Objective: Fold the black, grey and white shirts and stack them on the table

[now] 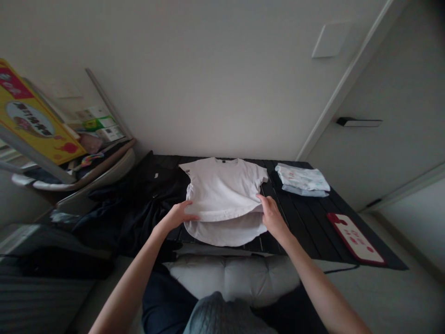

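Observation:
A white T-shirt (224,190) lies flat on a low black slatted table (306,218), collar toward the wall. My left hand (179,215) grips the shirt's left lower edge, fingers closed on the fabric. My right hand (273,214) pinches the right lower edge. Between them the front layer of the hem is lifted a little off the back layer, which stays spread on the table.
A pile of dark clothes (146,199) lies left of the shirt. Folded light garments (302,180) sit at the table's far right, a red-and-white flat item (354,237) near its right front. A cluttered chair (79,171) stands left; a white cushion (236,276) lies below.

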Demonstrator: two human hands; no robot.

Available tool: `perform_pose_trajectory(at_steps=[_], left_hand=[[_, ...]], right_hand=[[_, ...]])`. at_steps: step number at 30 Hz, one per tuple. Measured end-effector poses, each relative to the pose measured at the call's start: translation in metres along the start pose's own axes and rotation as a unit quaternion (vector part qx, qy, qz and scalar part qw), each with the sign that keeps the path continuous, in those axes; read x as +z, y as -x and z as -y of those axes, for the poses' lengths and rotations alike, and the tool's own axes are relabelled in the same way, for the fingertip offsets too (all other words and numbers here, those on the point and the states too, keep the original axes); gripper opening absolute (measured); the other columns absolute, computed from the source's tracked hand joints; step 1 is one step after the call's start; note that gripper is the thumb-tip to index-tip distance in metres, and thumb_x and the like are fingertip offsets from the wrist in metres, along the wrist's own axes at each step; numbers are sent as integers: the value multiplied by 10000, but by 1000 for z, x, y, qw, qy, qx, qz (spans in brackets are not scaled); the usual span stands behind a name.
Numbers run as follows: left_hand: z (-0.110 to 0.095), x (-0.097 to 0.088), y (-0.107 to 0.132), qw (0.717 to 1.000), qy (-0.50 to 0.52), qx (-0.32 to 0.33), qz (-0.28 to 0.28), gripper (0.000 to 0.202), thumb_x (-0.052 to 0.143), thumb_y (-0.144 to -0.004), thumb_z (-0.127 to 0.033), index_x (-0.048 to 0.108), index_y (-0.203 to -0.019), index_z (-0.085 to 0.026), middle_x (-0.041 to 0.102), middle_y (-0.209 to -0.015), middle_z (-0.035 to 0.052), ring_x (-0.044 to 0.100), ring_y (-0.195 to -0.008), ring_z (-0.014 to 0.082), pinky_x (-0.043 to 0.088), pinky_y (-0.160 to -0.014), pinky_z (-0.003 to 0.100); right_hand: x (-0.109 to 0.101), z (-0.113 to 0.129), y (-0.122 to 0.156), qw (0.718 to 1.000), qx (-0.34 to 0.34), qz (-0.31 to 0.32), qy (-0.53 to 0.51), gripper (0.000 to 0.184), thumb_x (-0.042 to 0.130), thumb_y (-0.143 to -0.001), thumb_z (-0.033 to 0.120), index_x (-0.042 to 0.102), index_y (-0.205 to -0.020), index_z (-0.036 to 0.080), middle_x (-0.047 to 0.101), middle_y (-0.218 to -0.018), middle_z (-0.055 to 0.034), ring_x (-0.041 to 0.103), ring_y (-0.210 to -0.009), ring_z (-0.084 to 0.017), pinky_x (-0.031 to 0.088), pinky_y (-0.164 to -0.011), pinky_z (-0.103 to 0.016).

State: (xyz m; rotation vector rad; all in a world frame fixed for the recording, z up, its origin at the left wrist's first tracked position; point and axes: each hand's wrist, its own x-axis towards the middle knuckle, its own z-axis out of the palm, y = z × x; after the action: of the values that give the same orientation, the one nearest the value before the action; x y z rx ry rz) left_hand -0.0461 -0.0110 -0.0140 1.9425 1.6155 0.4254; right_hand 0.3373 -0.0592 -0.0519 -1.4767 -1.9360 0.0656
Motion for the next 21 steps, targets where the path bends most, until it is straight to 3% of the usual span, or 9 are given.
perform_pose_trajectory(at_steps=[3,5,8,11,13,17,21], left_hand=[[-9,10,-3,994,-111,3,0,576,777,-656,-330,608,-1187,-183,694,-1071,108,652,-1004,263,502,-833,290],[-19,16,-3,988,-150,-9,-21,439,664,-742,-188,596,-1175,-164,691,-1076,125,642,-1042,260,478,-869,291],[-30,15,2,975,-184,-56,-109,385,469,-806,-78,577,-1165,-164,685,-1079,125,657,-1000,251,477,-815,300],[-33,5,10,950,-203,-91,-217,322,437,-846,-137,602,-1108,-223,691,-1063,82,665,-937,246,469,-716,287],[-31,-2,16,943,-195,-89,-256,293,436,-854,-163,629,-1060,-240,704,-1009,68,664,-914,244,455,-698,280],[-27,-8,29,943,-164,-91,-276,324,446,-838,-172,654,-1074,-245,706,-897,56,661,-856,239,456,-714,285],[-19,0,39,934,-132,-84,-322,390,437,-811,-177,653,-1130,-236,654,-1078,83,639,-933,239,489,-787,301]], right_hand=[[-18,1,-2,996,37,-58,50,641,357,-681,-41,506,-1262,186,513,-1066,-134,492,-1065,-291,449,-914,-437],[-30,5,-3,992,50,-77,87,563,387,-676,-26,578,-1157,196,527,-1033,-128,499,-1020,-294,457,-870,-413],[-44,8,-1,984,84,-71,138,439,427,-685,6,639,-1002,224,573,-1038,-113,550,-916,-270,462,-779,-363],[-55,3,4,974,151,-70,153,400,419,-705,30,661,-958,225,629,-1031,-105,595,-754,-232,459,-697,-344],[-62,-2,5,975,163,-82,124,415,397,-696,33,672,-953,208,657,-1023,-112,623,-780,-245,473,-730,-356],[-74,-9,2,981,142,-133,24,439,369,-684,59,686,-951,203,677,-1044,-108,628,-986,-271,479,-887,-395],[-71,-12,6,966,186,-141,-109,412,420,-709,142,673,-1028,210,689,-1055,-99,645,-961,-264,509,-868,-414]])
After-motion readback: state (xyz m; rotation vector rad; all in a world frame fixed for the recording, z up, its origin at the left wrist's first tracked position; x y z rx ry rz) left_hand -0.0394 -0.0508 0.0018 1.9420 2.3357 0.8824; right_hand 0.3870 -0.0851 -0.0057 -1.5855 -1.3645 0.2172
